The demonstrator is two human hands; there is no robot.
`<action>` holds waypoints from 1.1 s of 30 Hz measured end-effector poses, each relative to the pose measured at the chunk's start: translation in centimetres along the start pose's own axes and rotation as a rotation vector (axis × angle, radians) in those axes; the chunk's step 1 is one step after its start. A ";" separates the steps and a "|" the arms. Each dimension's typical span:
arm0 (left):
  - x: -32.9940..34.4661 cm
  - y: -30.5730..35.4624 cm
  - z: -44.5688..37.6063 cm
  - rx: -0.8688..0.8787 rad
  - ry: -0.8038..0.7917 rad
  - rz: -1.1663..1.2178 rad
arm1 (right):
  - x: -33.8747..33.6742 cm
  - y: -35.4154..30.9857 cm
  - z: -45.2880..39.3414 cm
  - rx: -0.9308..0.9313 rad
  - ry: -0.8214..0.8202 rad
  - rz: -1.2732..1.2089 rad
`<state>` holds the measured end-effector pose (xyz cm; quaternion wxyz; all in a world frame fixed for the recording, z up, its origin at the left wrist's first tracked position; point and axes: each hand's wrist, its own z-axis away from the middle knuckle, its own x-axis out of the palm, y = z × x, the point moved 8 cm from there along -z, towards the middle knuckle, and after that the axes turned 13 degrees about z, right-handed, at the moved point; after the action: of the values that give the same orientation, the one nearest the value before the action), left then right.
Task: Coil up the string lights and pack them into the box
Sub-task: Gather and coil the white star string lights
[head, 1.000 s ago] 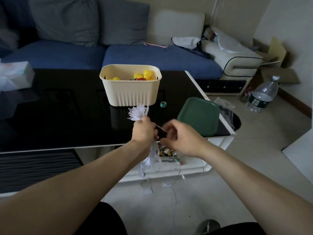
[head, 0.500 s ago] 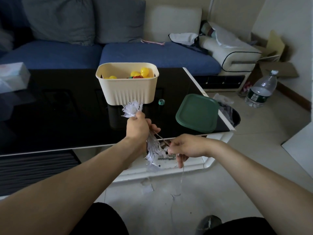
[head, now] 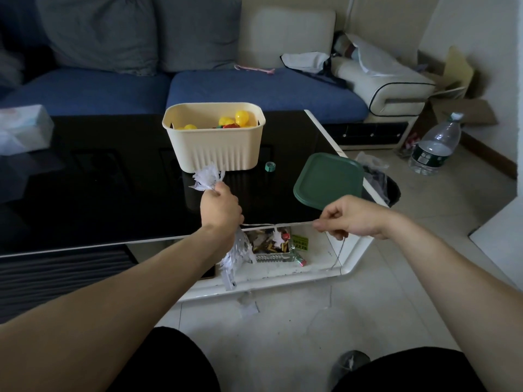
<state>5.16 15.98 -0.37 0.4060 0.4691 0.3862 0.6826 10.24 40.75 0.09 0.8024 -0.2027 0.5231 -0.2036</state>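
So the whole thing is hinging on that stretch of wire (head: 278,224) running sideways between the two hands. The left hand (head: 220,209) is gripping the coiled bundle of string lights (head: 208,179) in a closed fist, white frilly bits sticking out above the fist and more hanging below the wrist. The right hand (head: 349,217) is pinching the wire between thumb and fingertips, off to the right and well apart from the bundle. The wire is lying pretty much level, left to right, just along the front edge of the black table (head: 85,193), with one little white light dangling off it midway. Past the right hand, the loose tail is dropping toward the floor. I think it's trailing along the tiles, but it's super thin and hard to follow down there.

The next wrap looks like the right hand bringing that span back over to the fist, since the bundle's long axis is standing roughly upright in the left hand. The cream box (head: 215,137) is sitting right behind the bundle, open, with yellow balls in it, and the green lid (head: 329,179) is lying beside it on the right. Packing isn't happening yet, I'd say.
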 end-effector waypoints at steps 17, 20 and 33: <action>2.2 -0.8 1.9 -0.109 -0.180 0.068 | 0.6 -6.8 1.3 -0.184 0.216 0.061; 2.8 -1.2 2.4 -0.154 -0.207 0.110 | 1.9 -8.3 1.3 -0.209 0.162 0.136; 4.4 -3.0 4.0 -0.254 -0.444 -0.157 | 1.7 -9.5 1.8 -0.234 0.390 0.119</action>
<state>8.50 21.71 -0.65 0.5879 0.5213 0.2341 0.5725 11.44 32.05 4.58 0.6677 -0.2198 0.6994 -0.1295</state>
